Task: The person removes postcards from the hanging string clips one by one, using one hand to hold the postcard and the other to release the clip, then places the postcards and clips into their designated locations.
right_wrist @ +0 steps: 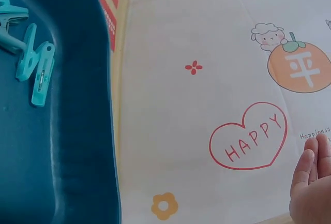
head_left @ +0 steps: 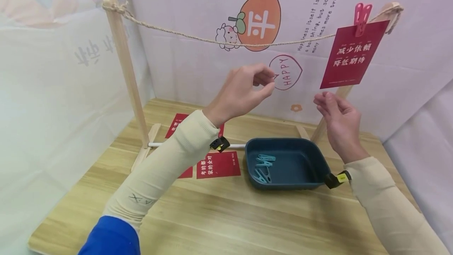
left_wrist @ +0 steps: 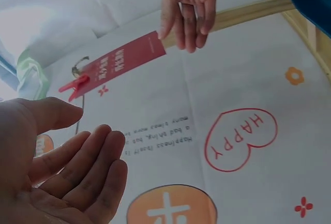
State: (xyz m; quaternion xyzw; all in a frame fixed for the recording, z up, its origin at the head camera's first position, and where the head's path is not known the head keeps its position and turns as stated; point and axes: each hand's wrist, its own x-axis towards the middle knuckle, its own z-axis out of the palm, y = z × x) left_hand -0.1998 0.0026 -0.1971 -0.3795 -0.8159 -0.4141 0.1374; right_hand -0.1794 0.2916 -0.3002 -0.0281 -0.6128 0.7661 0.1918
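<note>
A red card (head_left: 348, 70) with white characters hangs from the twine (head_left: 198, 36), held by a pink clothespin (head_left: 361, 19) near the right post. Just under its lower edge is my right hand (head_left: 340, 123), fingers loosely bent and holding nothing. In the left wrist view the thumb of that hand overlaps the corner of the card (left_wrist: 124, 63). My left hand (head_left: 244, 89) is raised below the middle of the twine, its fingers relaxed and apart from the thumb, with nothing between them. The left wrist view shows its palm (left_wrist: 67, 182).
A dark blue bin (head_left: 290, 168) on the wooden table (head_left: 226, 215) contains several teal clothespins (head_left: 263, 164). More red cards (head_left: 219, 165) lie left of it, partly behind my left arm. Wooden posts (head_left: 125, 66) support the twine; a white rod (head_left: 237, 146) runs low between them.
</note>
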